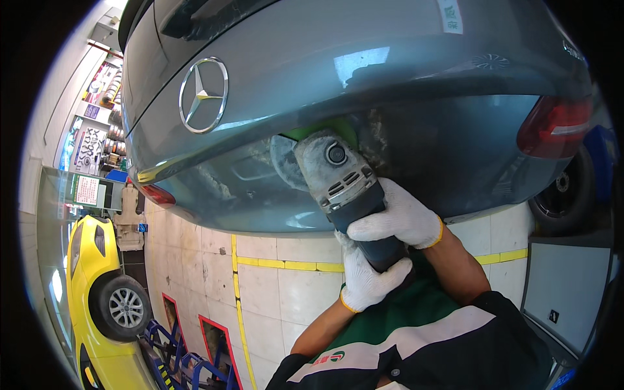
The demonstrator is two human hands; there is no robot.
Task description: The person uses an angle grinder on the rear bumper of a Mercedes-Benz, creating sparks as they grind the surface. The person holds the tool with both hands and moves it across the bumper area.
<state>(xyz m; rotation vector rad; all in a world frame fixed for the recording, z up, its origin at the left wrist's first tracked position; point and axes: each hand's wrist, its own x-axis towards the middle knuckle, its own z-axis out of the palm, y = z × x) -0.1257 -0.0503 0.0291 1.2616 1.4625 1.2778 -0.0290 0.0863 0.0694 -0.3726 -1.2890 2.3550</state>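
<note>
Both my hands wear white knit gloves and hold an angle grinder with a grey metal head and a dark body. My right hand wraps over the body just behind the head. My left hand grips the rear end, closer to me. Part of a green disc shows behind the head, at the rear panel of a grey-blue car. The head hides where disc and panel meet. Pale, scuffed patches mark the panel on both sides of the tool.
A round star emblem sits on the car at upper left, a red tail light at right. A yellow car stands at far left near blue metal frames. A grey cabinet and a tyre are at right.
</note>
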